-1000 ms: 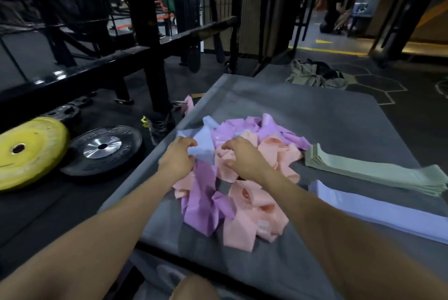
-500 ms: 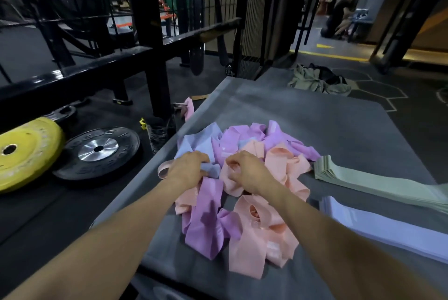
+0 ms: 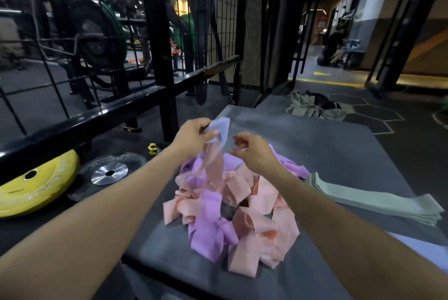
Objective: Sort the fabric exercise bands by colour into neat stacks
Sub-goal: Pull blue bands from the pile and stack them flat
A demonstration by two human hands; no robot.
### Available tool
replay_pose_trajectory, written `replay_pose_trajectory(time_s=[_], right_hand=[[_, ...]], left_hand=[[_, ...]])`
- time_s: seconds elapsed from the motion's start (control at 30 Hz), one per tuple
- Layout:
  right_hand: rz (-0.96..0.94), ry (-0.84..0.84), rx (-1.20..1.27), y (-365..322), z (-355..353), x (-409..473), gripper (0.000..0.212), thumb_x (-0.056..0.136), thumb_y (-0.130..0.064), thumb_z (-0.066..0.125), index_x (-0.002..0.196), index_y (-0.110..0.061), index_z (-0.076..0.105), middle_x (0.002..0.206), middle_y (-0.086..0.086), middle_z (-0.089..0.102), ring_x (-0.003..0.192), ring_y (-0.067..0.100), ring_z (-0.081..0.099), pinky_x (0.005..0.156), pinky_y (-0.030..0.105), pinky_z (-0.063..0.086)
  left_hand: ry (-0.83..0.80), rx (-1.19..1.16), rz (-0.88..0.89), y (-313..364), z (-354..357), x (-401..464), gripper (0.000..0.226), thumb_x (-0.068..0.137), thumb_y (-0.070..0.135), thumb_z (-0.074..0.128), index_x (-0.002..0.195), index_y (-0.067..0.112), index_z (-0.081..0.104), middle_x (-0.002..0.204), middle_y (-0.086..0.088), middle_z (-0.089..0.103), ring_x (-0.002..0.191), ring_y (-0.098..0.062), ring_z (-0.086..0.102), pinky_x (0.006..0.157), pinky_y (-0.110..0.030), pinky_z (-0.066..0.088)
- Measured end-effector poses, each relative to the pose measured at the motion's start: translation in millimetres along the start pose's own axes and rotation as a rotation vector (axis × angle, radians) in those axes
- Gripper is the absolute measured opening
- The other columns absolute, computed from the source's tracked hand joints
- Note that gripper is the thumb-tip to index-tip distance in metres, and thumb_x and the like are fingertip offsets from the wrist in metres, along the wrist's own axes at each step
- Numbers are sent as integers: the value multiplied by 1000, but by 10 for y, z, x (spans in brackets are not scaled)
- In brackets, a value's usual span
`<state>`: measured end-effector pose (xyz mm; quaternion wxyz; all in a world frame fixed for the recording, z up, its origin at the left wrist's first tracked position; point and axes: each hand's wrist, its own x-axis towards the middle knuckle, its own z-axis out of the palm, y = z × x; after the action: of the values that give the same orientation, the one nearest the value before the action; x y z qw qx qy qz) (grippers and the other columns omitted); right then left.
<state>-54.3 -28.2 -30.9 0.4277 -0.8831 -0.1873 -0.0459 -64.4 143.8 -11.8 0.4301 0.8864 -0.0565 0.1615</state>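
Your left hand (image 3: 192, 135) is raised above the far side of the pile (image 3: 232, 205), fingers pinching a pale blue band (image 3: 221, 127). A pink band (image 3: 214, 166) hangs down from the same grip into the heap; whether it is caught in your fingers or only tangled with the blue one, you cannot tell, the fabric is blurred.

Your right hand (image 3: 252, 151) is just right of the left, also above the pile. Fingers curled, thumb and forefinger close together. Whether they nip an edge of the blue band cannot be told.

The pile lies at the middle of the grey mat (image 3: 327, 144): pink and purple bands mixed, loose and looped, pink mostly on the near and right side, purple through the middle and far edge.

Right of the pile, a flat green stack (image 3: 378, 202) runs off to the right, its left end just beside the purple bands. Nearer, at the right edge, a strip of the blue stack (image 3: 417, 248) shows past your right forearm.

Left of the mat on the floor: a yellow plate (image 3: 31, 185) and a black plate (image 3: 109, 173), touching. Far right, a crumpled garment (image 3: 312, 107) on the floor.
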Motion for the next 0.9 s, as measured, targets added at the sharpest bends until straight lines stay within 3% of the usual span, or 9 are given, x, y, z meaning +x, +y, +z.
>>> replay_pose_trajectory(time_s=[0.17, 0.33, 0.4, 0.5, 0.6, 0.7, 0.77, 0.83, 0.9], right_hand=[[-90, 70, 206, -356, -292, 10, 38, 83, -14, 69, 117, -3, 55, 98, 3, 57, 87, 15, 54, 69, 12, 43], [-160, 101, 322, -546, -560, -53, 19, 85, -14, 67, 103, -10, 60, 85, 2, 62, 77, 15, 57, 74, 33, 50], [-163, 123, 258, -551, -654, -94, 10, 86, -17, 65, 91, -10, 62, 82, 5, 63, 73, 14, 54, 68, 32, 47], [-179, 165, 68, -502, -811, -149, 19, 88, -19, 61, 81, -1, 60, 71, 9, 55, 66, 15, 43, 59, 28, 36], [-142, 227, 47, -411, -986, -244, 23, 88, -14, 57, 70, -1, 55, 62, 6, 47, 62, 15, 39, 57, 28, 31], [-76, 235, 100, -273, -1097, -338, 21, 91, -14, 53, 77, 1, 59, 68, 9, 54, 64, 15, 45, 59, 26, 35], [-56, 221, 101, -182, -1122, -377, 22, 92, -14, 52, 73, -6, 56, 72, 13, 56, 65, 16, 46, 61, 26, 36], [-47, 222, 101, -129, -1130, -423, 24, 93, -12, 49, 70, -14, 52, 75, 13, 58, 66, 18, 47, 61, 26, 35], [-33, 232, 126, -96, -1132, -477, 19, 95, -10, 46, 80, -16, 55, 82, 10, 61, 70, 19, 50, 63, 26, 37]], left_hand=[[10, -173, 11, 508, -145, 79, 22, 92, 25, 57, 78, 9, 53, 70, -7, 42, 65, -15, 36, 60, -27, 30], [-7, -466, -48, 859, -204, 66, 44, 85, 44, 59, 99, 2, 60, 89, -12, 51, 81, -23, 47, 73, -37, 36], [-41, -560, -75, 946, -174, 41, 33, 92, 38, 54, 97, 6, 61, 94, -15, 54, 85, -25, 50, 76, -38, 37], [-45, -595, -80, 999, -107, 12, 24, 93, 34, 53, 86, 14, 62, 90, -13, 58, 81, -23, 53, 72, -33, 42], [-13, -591, -103, 962, -44, -7, 24, 92, 33, 57, 82, 12, 61, 83, -11, 54, 78, -21, 48, 69, -31, 38], [-2, -564, -152, 912, 37, -45, 27, 92, 36, 57, 90, 9, 61, 87, -11, 51, 82, -21, 45, 72, -35, 34], [-7, -545, -157, 908, 122, -89, 27, 94, 34, 54, 85, 9, 61, 84, -12, 55, 80, -21, 47, 73, -34, 36], [-6, -458, -137, 928, 211, -156, 29, 97, 31, 48, 81, 9, 57, 76, -10, 56, 72, -18, 46, 69, -29, 35], [-20, -399, -128, 930, 285, -216, 28, 98, 30, 44, 81, 11, 56, 71, -4, 55, 62, -15, 44, 62, -24, 34]])
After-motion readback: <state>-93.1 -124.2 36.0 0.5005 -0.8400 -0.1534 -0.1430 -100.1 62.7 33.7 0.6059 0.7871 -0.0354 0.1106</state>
